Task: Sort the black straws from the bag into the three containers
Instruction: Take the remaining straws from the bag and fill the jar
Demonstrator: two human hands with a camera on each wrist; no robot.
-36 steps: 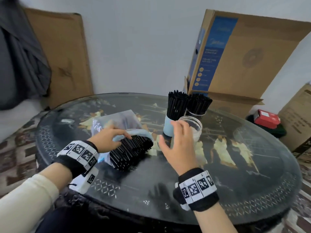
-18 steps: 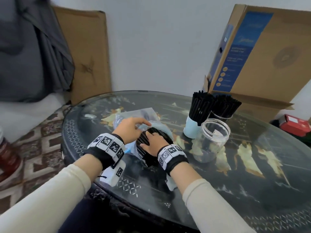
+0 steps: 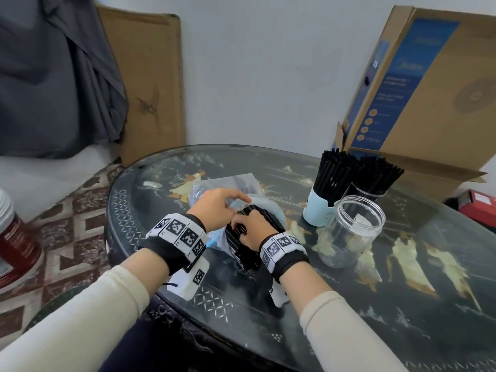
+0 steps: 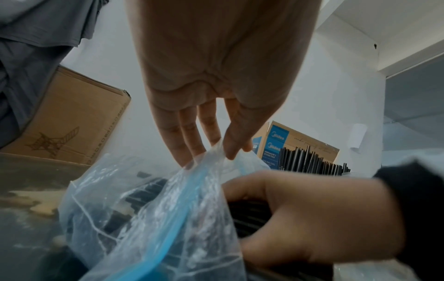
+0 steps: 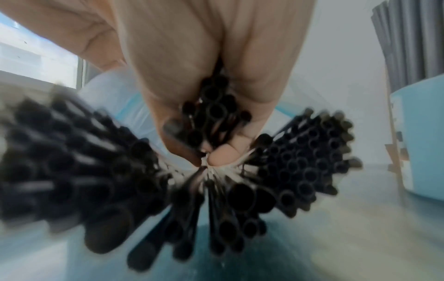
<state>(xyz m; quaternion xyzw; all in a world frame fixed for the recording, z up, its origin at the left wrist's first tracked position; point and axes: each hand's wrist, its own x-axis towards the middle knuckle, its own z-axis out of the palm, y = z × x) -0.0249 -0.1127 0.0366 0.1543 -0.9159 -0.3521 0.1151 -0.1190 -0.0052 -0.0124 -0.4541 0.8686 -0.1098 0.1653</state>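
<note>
Roughly two thirds through, by the look of it. The blue cup [image 3: 318, 210] and the jar behind it [image 3: 362, 190] each stand packed with upright straws; the clear jar [image 3: 351, 232] nearest you holds none, only what may be a small label. It stands just beside the bag [image 3: 249, 183], on the surface [image 3: 402, 304].

Your left hand [image 3: 214, 208] pinches the bag's edge between thumb and fingertips and lifts the mouth open. Your right hand [image 3: 252, 229] has its grip closed around a cluster of straws [image 5: 213, 114] at the bag's mouth; the rest of the bundle [image 3: 236, 242] lies under and around that hand, ends fanning toward the wrist camera.

Left to do, as you'd judge it: carry this handful to the clear jar, then clear the remainder.

Hard to read: how many straws remain inside the bag, since plastic and your hands cover them. The right wrist view is blurred on its left side. The rear jar's base is hidden behind the other containers.
</note>
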